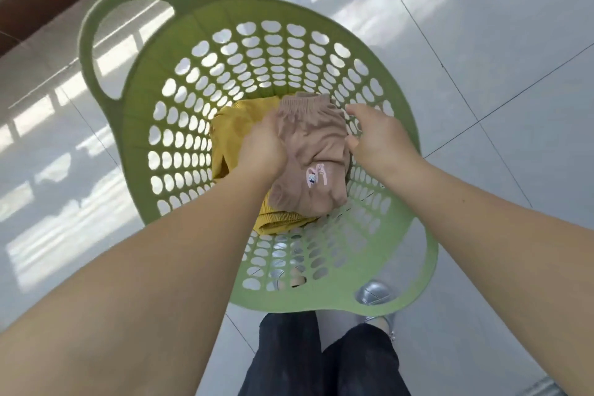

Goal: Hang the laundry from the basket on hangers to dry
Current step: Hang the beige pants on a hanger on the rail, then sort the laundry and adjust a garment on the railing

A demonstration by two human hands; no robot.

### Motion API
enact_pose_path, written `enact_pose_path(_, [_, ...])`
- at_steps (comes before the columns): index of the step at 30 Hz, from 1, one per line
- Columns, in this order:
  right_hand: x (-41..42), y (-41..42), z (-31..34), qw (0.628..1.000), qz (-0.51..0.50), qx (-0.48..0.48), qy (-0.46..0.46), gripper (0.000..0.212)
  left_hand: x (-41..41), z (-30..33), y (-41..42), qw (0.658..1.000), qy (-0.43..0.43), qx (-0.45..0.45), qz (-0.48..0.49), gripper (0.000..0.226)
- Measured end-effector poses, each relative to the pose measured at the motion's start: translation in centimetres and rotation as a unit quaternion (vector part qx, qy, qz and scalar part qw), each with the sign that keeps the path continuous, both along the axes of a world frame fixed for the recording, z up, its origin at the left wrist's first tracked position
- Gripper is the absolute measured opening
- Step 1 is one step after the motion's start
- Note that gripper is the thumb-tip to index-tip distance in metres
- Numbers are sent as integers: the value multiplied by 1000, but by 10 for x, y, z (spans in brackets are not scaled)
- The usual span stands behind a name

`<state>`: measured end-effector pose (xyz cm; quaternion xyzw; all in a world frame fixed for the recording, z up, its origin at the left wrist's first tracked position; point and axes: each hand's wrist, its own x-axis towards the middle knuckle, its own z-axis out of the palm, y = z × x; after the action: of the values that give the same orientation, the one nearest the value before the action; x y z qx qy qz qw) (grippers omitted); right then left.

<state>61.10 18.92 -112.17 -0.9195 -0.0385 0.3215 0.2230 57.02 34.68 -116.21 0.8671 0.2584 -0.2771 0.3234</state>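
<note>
Step in hand: picking the first garment out of the green laundry basket (106,51) on the tiled floor (514,74). Yellow garment (231,128) lies at the bottom, just left of the left hand (262,146). Left hand grasps the tan shorts (316,151), fingers curled into the cloth. Shorts sit on top of the yellow piece, between both hands. Right hand (374,138) released, fingers loose, touching the shorts' right edge. Next, likely: right hand takes the waistband, lift clear, find a hanger; none in view.
</note>
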Motion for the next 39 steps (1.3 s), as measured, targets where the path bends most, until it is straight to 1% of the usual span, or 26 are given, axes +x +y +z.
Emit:
enact_pose_path(3, [-17, -7, 3, 1000, 1, 3, 17, 41, -17, 11, -14, 998, 22, -4, -52, 58])
enact_pose_path(5, [-27, -11, 13, 1000, -7, 6, 26, 43, -30, 24, -23, 996, 43, -17, -70, 52])
enact_pose_path(7, [-35, -15, 28, 999, -28, 22, 35, 44, -41, 39, -31, 995, 61, -35, -76, 50])
enact_pose_path(10, [-43, -20, 58, 997, -57, 32, 40, 40, -48, 69, -43, 993, 64, -53, -87, 52])
enact_pose_path(12, [-45, -25, 85, 996, -79, 34, 36, 39, -46, 95, -50, 992, 44, -62, -103, 49])
enact_pose_path(14, [-46, -28, 108, 995, -93, 31, 29, 39, -41, 121, -57, 990, 19, -63, -124, 46])
enact_pose_path(16, [-49, -33, 138, 993, -111, 32, 16, 40, -34, 155, -63, 988, -10, -65, -139, 50])
enact_pose_path(19, [-54, -41, 185, 986, -158, 47, -14, 38, -22, 207, -71, 983, -74, -59, -154, 51])
enact_pose_path(23, [-72, -57, 246, 970, -220, 87, -54, 35, -17, 274, -88, 975, -127, -58, -173, 55])
enact_pose_path(28, [-107, -91, 334, 945, -273, 144, -108, 33, -39, 363, -124, 956, -207, -62, -196, 54])
enact_pose_path(31, [-133, -117, 393, 928, -295, 168, -155, 29, -62, 423, -151, 941, -263, -79, -197, 54])
enact_pose_path(35, [-167, -142, 467, 911, -289, 190, -224, 27, -92, 499, -176, 914, -344, -102, -188, 53])
enact_pose_path(39, [-205, -158, 533, 894, -257, 202, -308, 26, -118, 571, -189, 872, -435, -91, -205, 50])
